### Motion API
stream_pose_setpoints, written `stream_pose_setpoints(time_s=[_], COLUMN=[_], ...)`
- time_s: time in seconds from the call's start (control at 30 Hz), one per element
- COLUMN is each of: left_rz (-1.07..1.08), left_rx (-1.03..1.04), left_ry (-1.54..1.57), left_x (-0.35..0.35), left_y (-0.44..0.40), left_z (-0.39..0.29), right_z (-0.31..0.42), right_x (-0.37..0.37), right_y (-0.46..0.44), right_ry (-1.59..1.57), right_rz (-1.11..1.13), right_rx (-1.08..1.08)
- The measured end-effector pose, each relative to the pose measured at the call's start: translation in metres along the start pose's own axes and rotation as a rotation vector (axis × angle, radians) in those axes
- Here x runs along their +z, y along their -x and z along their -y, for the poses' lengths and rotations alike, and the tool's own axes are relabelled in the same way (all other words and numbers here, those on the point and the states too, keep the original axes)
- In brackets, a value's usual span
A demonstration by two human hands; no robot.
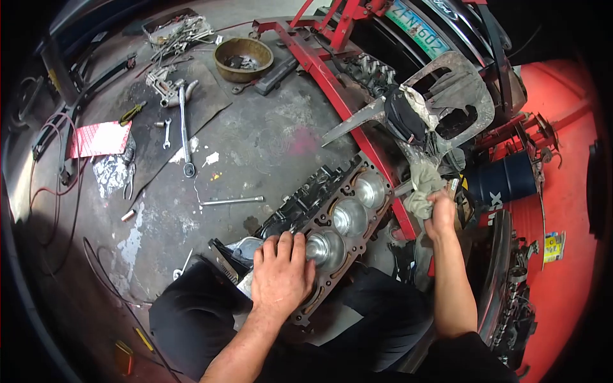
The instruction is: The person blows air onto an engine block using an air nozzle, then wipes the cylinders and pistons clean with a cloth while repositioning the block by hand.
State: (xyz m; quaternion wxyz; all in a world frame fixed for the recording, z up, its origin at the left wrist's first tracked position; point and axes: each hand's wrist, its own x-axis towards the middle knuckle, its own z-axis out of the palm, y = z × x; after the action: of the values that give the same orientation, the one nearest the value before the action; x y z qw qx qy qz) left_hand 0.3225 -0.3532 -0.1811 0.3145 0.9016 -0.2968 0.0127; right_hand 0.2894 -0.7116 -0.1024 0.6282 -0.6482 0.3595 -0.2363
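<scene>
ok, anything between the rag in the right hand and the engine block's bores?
A red steel beam shows in the gap between rag and engine block; whether it sits low enough to clear is unclear. Nothing visible covers the two farthest bores; the left hand rests at the block's near end.

Two hands [281, 274] [442, 214], one engine block [350, 242]

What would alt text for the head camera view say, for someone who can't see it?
A person's bare left hand rests on a brown metal engine block with shiny round cylinder bores, while the right hand holds a crumpled grey-green cloth. Beyond are a stained grey floor, a long silver ratchet, a round brown basin and a red metal frame.
</scene>
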Motion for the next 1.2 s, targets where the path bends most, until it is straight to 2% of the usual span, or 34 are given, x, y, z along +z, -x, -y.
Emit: stream_pose_setpoints(time_s=[0.13, 0.27, 0.33, 0.43, 0.47, 0.53, 0.57, 0.6, 0.67, 0.7, 0.73, 0.77, 0.8, 0.87, 0.9, 0.93, 1.0, 1.07, 1.1, 1.13, 1.17, 1.2], left_rz=[0.043, 0.007, -0.009, 0.011, 0.026, 0.033, 0.037, 0.038, 0.033, 0.030, 0.022, 0.012, -0.015, -0.041, -0.025, -0.012, 0.027, 0.020, 0.004, 0.012, 0.016, 0.018], left_rx=[-0.023, -0.010, -0.018, -0.021, -0.017, -0.025, -0.025, -0.022, -0.026, -0.023, -0.021, -0.009, -0.020, 0.005, 0.000, -0.003, -0.031, -0.037, -0.036, -0.029, -0.035, -0.034], left_ry=[-0.058, -0.074, -0.082, -0.087, -0.082, -0.134, -0.131, -0.133, -0.137, -0.101, -0.069, -0.018, -0.030, 0.014, -0.011, 0.006, -0.042, -0.051, -0.055, -0.053, -0.056, -0.060], left_x=[-0.005, 0.000, 0.000, 0.001, 0.000, 0.000, 0.001, 0.001, 0.000, 0.000, -0.002, -0.005, -0.005, 0.000, -0.002, -0.002, -0.004, -0.003, -0.001, 0.000, -0.002, -0.002], left_y=[0.001, 0.001, 0.000, -0.001, 0.000, -0.002, -0.002, -0.002, -0.001, -0.001, -0.001, 0.001, 0.001, 0.004, 0.002, -0.001, -0.004, -0.007, -0.008, -0.002, -0.001, 0.003], left_z=[-0.010, -0.008, -0.007, -0.009, -0.010, -0.012, -0.013, -0.013, -0.012, -0.011, -0.009, -0.006, -0.003, -0.001, -0.002, -0.003, -0.007, -0.006, -0.005, -0.006, -0.008, -0.008], right_z=[-0.013, -0.065, -0.073, -0.112, -0.103, -0.069, -0.053, -0.050, -0.045, -0.045, -0.050, -0.033, -0.016, 0.065, 0.071, 0.084, 0.042, 0.042, 0.049, 0.051, 0.053, 0.033], right_x=[0.024, 0.087, 0.123, 0.117, 0.108, 0.093, 0.094, 0.093, 0.091, 0.095, 0.090, 0.096, 0.085, 0.096, 0.048, -0.001, -0.132, -0.142, -0.115, -0.074, -0.036, -0.012], right_y=[0.021, -0.005, -0.013, -0.047, -0.042, -0.037, -0.033, -0.042, -0.057, -0.058, -0.071, -0.073, -0.068, -0.008, -0.030, -0.037, -0.107, -0.054, -0.041, -0.023, -0.007, -0.005], right_ry=[-0.225, 0.586, 0.936, 0.858, 0.863, 0.832, 0.809, 0.808, 0.998, 0.939, 0.943, 1.293, 1.444, 1.784, 1.336, 1.051, 2.156, 1.883, 1.534, 1.510, 1.455, 1.326], right_rz=[-0.090, 0.017, -0.146, -0.133, -0.139, 0.444, 0.489, 0.487, 0.753, 0.670, 0.687, 1.154, 1.152, 1.152, 1.564, 1.272, 1.284, 0.375, 0.408, 0.411, 0.506, 0.559], right_rx=[0.054, -0.119, -0.107, -0.100, -0.085, -0.005, 0.107, 0.110, 0.142, 0.202, 0.185, -0.513, -0.333, 0.021, -0.428, 0.106, -0.756, -0.163, -0.114, -0.359, -0.589, -1.001])
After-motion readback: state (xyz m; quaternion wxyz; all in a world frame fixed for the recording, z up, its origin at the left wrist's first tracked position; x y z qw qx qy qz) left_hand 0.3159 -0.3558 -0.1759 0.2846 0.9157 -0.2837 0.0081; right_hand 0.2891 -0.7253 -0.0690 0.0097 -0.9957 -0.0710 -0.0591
